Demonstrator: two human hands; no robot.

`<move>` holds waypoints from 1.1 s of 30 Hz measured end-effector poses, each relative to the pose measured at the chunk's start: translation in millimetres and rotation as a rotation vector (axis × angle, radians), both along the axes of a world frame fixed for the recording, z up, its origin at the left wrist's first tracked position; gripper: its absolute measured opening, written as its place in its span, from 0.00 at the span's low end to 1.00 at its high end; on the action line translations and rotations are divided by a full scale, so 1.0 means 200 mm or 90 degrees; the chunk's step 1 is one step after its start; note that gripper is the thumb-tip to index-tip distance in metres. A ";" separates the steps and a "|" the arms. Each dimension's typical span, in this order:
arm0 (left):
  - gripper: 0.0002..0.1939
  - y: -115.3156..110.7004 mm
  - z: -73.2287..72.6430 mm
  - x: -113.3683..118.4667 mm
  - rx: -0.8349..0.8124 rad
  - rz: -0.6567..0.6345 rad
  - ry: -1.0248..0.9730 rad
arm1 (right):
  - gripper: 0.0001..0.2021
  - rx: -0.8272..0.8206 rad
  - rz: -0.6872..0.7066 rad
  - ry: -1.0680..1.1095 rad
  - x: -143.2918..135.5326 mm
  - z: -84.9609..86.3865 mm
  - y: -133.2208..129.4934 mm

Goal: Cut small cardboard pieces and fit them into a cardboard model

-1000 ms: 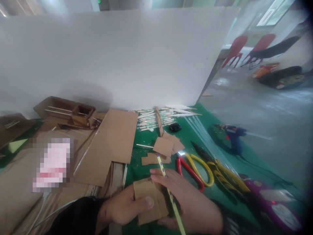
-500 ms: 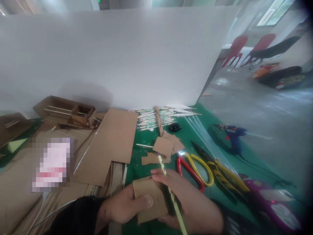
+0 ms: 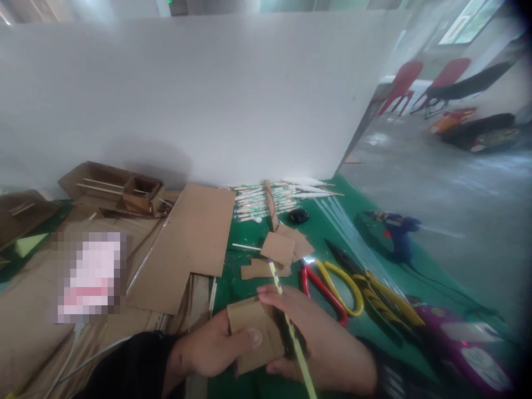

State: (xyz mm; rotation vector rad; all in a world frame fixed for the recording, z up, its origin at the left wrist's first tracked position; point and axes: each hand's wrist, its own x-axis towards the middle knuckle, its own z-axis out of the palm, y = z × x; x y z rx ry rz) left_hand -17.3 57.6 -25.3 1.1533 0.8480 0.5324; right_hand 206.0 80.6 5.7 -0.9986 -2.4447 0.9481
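A small cardboard piece with folded edges [image 3: 249, 354] is between my two hands, tilted towards me. My left hand [image 3: 216, 343] is closed on its left side, the thumb pressed flat across its face. At the opposite side, my right hand [image 3: 324, 343] curls round the cardboard, fingers at its top and bottom edges. A yellow patterned pencil [image 3: 305, 371] is also tucked in my right hand, slanting up past the cardboard. Just beyond lie loose cardboard squares and strips [image 3: 277, 248] and a thin stick [image 3: 246, 246].
Red-and-yellow-handled scissors [image 3: 341, 288], pliers [image 3: 384, 299] and a purple device [image 3: 465, 346] lie to the right. Clear glue sticks [image 3: 344, 233] and a blue glue gun [image 3: 399, 235] are farther off. Cardboard sheets [image 3: 199, 227] cover the left; a white panel [image 3: 208, 100] stands behind.
The cardboard has tilted slightly between my hands, its lower edge rising a little. Both hands keep their hold, and the pencil stays in my right hand.
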 end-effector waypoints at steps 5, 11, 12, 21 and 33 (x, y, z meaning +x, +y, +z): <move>0.23 0.00 0.00 0.00 0.019 -0.003 -0.006 | 0.37 -0.002 0.000 -0.006 0.00 -0.01 0.00; 0.22 -0.01 -0.02 0.00 0.007 0.012 -0.019 | 0.37 0.020 -0.009 -0.018 0.00 0.00 0.00; 0.22 0.00 -0.02 0.01 0.009 0.016 -0.015 | 0.36 0.026 -0.012 -0.018 0.00 0.00 0.01; 0.15 0.02 -0.02 0.03 0.244 0.403 0.216 | 0.35 0.053 -0.142 -0.099 0.01 -0.04 0.04; 0.22 -0.08 0.04 0.00 0.539 -0.007 0.553 | 0.37 0.141 -0.076 -0.162 -0.01 -0.15 -0.03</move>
